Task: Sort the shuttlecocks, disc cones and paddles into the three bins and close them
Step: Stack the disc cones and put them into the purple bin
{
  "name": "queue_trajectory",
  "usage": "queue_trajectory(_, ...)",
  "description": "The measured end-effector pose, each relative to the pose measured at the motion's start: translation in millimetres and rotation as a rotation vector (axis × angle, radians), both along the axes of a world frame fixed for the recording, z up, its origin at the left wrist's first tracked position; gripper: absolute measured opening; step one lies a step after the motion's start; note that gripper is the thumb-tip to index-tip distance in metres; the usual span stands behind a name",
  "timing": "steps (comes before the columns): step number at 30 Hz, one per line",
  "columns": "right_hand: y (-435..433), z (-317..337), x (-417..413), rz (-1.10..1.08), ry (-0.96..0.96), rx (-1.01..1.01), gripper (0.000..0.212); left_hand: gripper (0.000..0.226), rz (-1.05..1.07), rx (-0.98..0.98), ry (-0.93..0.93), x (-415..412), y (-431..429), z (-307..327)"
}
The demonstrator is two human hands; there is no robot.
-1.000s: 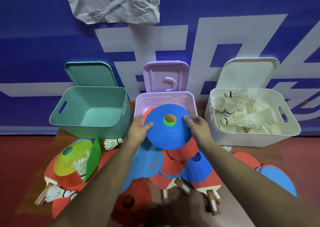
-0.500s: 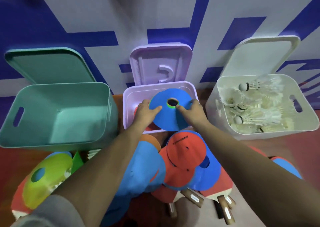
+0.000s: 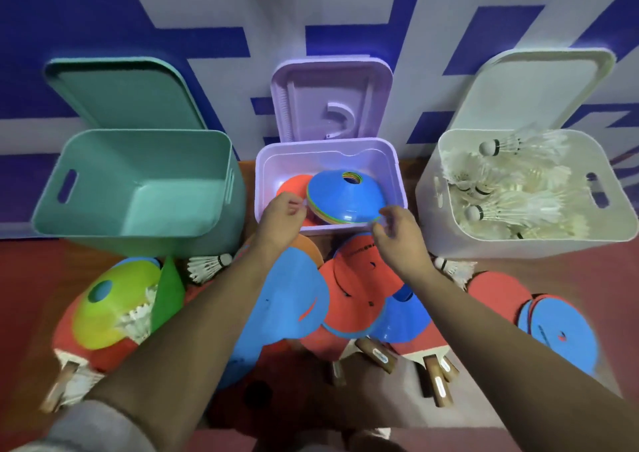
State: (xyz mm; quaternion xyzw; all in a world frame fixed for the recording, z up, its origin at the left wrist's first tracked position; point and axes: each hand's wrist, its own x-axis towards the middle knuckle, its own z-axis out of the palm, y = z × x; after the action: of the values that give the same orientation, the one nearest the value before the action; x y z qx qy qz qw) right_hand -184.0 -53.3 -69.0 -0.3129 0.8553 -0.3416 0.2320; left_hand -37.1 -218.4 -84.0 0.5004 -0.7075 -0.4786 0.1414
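A stack of disc cones topped by a blue plastic cone (image 3: 345, 197) sat tilted inside the open lilac plastic bin (image 3: 328, 144), leaning on an orange disc cone (image 3: 294, 184) that lay in the same bin. The lilac lid (image 3: 330, 100) stood upright behind the bin.

The left hand (image 3: 283, 215) was positioned at the left edge of the stack and the right hand (image 3: 397, 235) at its front right edge. Both hands had loosely curled fingers and held nothing. The fingertips lay just beside the stack's rim; contact with it could not be determined because of blur.

The teal plastic bin (image 3: 145, 134) stood to the left with its teal lid (image 3: 121, 92) raised. The white plastic bin (image 3: 518, 246) stood to the right with its white lid (image 3: 536, 88) raised, and it contained white feather shuttlecocks (image 3: 501, 204).

In front of the bins lay the unsorted items:
- a yellow-green disc cone (image 3: 114, 301) beside a green disc cone (image 3: 169, 292), left of the forearms;
- one loose shuttlecock (image 3: 207, 265) near the teal bin;
- a second loose shuttlecock (image 3: 453, 269) at the foot of the white bin;
- overlapping red and blue table-tennis paddles (image 3: 359, 289) with wooden handles (image 3: 377, 355), between the forearms;
- further blue-faced paddles (image 3: 560, 334) at the right.
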Motion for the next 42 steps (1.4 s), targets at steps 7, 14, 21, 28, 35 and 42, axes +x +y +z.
queue_trajectory(7, 34, -12, 59, 0.184, -0.152, 0.041, 0.014, 0.018, 0.155, -0.129, -0.036, 99, 60, -10)
queue_trajectory(14, 21, -30, 99, 0.288, -0.335, 0.27, 0.041, 0.051, 0.105, 0.003, -0.669, 158, 89, -45)
queue_trajectory(21, 9, -69, 99, 0.099, -0.579, 0.189, 0.036, 0.054, 0.291, 0.088, -0.519, 159, 80, -69)
queue_trajectory(28, 4, -67, 111, -0.005, -0.699, 0.18, 0.022, 0.025, 0.285, 0.277, -0.317, 147, 82, -77)
queue_trajectory(35, 7, -52, 112, 0.042, -0.826, 0.012, 0.027, 0.029, 0.206, 0.185, -0.221, 142, 82, -75)
queue_trajectory(42, 30, -28, 65, -0.079, -0.985, -0.142, 0.012, 0.062, 0.244, 0.592, 0.367, 111, 85, -54)
